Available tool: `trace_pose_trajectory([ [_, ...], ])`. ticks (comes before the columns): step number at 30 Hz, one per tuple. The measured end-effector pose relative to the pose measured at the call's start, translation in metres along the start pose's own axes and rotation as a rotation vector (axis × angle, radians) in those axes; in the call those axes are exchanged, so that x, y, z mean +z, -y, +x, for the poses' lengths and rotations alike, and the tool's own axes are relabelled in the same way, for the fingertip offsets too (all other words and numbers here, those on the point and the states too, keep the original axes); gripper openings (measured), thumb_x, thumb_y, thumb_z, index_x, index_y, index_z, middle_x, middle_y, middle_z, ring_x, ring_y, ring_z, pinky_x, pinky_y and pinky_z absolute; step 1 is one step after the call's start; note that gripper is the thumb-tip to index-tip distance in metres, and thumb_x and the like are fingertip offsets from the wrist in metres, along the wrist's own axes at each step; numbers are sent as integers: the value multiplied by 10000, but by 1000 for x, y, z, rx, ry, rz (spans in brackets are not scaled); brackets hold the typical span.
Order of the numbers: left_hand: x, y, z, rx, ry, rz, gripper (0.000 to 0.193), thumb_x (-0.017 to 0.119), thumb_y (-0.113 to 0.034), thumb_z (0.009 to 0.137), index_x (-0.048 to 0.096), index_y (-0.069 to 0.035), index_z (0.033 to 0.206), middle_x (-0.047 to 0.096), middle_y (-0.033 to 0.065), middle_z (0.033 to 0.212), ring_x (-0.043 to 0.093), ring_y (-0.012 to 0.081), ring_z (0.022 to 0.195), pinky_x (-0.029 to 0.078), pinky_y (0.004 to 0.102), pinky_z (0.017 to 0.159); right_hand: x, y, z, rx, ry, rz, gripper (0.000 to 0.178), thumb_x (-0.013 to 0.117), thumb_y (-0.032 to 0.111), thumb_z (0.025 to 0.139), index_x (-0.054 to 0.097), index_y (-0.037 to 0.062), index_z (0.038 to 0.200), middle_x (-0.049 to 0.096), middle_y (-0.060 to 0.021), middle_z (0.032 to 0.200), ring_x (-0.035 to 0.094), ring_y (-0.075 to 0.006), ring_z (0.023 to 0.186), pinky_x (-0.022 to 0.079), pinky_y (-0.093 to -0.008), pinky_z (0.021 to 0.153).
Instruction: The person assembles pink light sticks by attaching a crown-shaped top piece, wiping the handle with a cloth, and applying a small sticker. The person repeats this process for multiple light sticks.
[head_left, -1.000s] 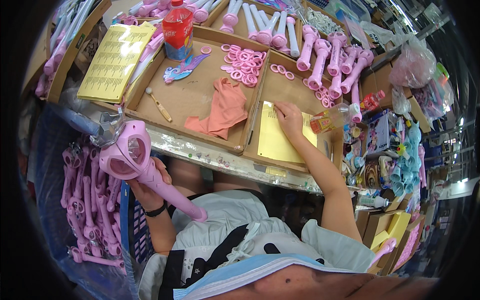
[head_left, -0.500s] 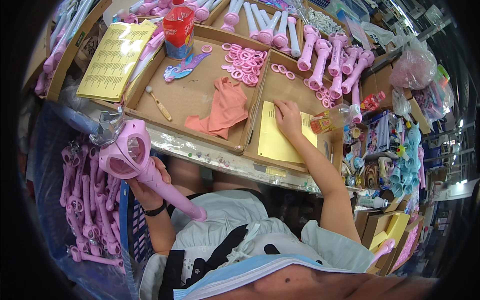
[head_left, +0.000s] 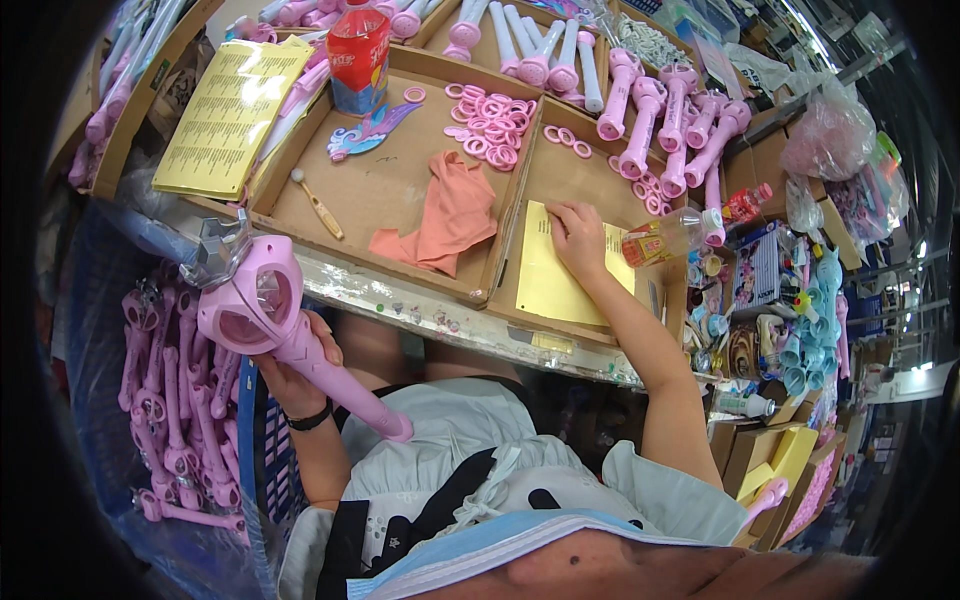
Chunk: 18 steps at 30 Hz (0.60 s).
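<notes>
Our left hand [head_left: 290, 386] wraps round smooth, bulbous-headed plastic wand [head_left: 298, 348]; right hand [head_left: 578, 236] rests on flat yellow sheet [head_left: 552, 285], pinching or not, we cannot tell

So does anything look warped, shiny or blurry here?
Head view: the basket bows near the dark rim; head view: glare brightens the left yellow sheets; head view: the wand in the left hand looks fairly sharp.

The long plastic wand [head_left: 335, 380] is pink, its crown-shaped tip [head_left: 222, 256] silver, the crumpled cloth [head_left: 457, 212] coral, the paper sheet [head_left: 560, 290] yellow
</notes>
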<state>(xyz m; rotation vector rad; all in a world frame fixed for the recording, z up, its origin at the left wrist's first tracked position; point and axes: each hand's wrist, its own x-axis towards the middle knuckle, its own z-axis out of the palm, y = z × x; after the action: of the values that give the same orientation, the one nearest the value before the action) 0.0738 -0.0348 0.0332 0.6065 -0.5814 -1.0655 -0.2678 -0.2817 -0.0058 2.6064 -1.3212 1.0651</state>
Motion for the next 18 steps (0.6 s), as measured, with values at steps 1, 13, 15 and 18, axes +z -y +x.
trace_pose_trajectory([
  [1,1,0,0,6,-1,-11,823,418,-739,808,448,39,1074,536,146,926,569,180,598,471,265,509,0,0,0,1,-1,6,148,643,40,753,673,50,898,616,-108,895,570,-289,842,460,-379,743],
  [13,1,-2,1,-6,10,-31,822,424,-727,816,437,46,1094,535,152,929,571,182,605,474,273,510,1,0,-8,177,32,186,124,534,68,882,509,46,1001,600,-153,1002,587,-356,889,475,-420,756],
  [15,-1,-2,0,-12,3,-22,821,429,-727,813,438,44,1095,535,150,934,572,181,607,476,274,512,2,-2,-11,220,25,236,134,500,82,912,481,53,1042,599,-158,1028,599,-361,897,482,-419,759],
  [18,-4,-1,-1,-3,47,-39,805,437,-690,839,379,32,1190,510,148,956,562,188,608,464,287,514,6,-5,-14,303,-12,338,137,462,114,948,460,58,1073,602,-150,1045,620,-347,900,490,-400,763],
])
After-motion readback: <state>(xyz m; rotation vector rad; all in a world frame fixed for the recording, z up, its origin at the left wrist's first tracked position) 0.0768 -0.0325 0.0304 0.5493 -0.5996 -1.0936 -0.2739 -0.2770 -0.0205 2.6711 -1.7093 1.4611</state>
